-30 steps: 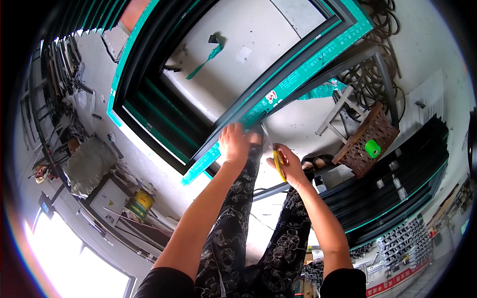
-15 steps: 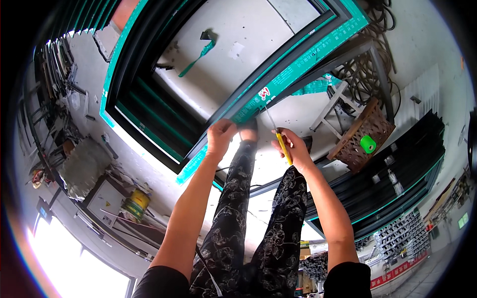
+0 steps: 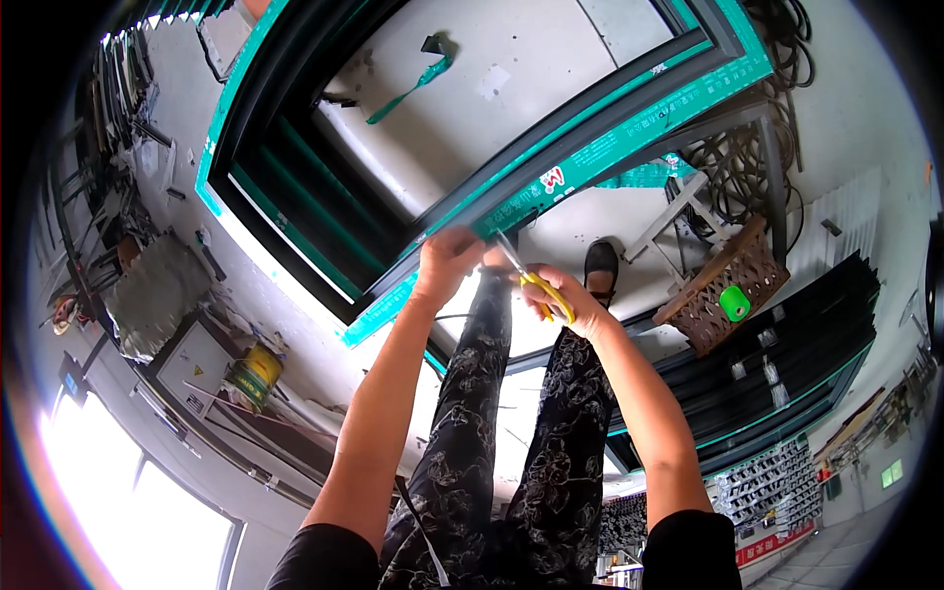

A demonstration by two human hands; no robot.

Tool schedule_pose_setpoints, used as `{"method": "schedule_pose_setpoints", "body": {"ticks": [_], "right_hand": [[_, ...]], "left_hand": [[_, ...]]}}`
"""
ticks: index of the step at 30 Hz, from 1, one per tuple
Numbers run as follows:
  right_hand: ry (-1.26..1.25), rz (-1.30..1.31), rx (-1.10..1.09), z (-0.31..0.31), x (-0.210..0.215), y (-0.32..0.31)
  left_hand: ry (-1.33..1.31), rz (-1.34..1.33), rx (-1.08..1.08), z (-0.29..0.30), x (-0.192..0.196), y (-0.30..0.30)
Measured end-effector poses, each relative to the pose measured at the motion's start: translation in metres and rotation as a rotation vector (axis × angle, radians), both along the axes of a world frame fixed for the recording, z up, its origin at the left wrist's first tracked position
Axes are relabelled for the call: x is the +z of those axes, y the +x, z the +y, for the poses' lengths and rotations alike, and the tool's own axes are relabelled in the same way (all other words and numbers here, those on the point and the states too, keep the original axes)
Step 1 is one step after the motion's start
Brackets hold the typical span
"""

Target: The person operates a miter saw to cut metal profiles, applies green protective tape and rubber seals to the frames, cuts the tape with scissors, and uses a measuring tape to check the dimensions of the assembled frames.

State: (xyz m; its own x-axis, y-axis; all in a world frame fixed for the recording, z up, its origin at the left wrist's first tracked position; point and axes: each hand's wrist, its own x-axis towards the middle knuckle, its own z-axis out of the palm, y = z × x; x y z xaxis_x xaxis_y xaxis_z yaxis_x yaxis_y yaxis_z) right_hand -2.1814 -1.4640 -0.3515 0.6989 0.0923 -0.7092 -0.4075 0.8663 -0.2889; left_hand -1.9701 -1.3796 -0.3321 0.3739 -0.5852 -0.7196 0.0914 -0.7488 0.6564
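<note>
Scissors (image 3: 526, 277) in curled right hand (image 3: 580, 309)

We look through a fisheye lens, straight edges bowing toward a dark, rounded border. Light from a window (image 3: 108, 482) at lower left glares to pure white, and a violet-orange fringe colours the rim beside it. Soft grey shadow falls on the pale floor (image 3: 536, 84) inside the dark frame (image 3: 610, 149). We find the left hand (image 3: 447, 264) blurred, the right hand (image 3: 575, 305) crisper.
</note>
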Motion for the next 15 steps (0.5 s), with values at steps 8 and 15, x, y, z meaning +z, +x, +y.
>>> {"method": "schedule_pose_setpoints", "body": {"ticks": [8, 15], "right_hand": [[0.191, -0.159, -0.137, 0.002, -0.005, 0.006], [-0.018, 0.057, -0.008, -0.014, 0.013, 0.010]], "left_hand": [[-0.039, 0.062, -0.034, 0.008, -0.003, 0.007], [0.043, -0.443, -0.320, 0.002, -0.004, -0.023]]}}
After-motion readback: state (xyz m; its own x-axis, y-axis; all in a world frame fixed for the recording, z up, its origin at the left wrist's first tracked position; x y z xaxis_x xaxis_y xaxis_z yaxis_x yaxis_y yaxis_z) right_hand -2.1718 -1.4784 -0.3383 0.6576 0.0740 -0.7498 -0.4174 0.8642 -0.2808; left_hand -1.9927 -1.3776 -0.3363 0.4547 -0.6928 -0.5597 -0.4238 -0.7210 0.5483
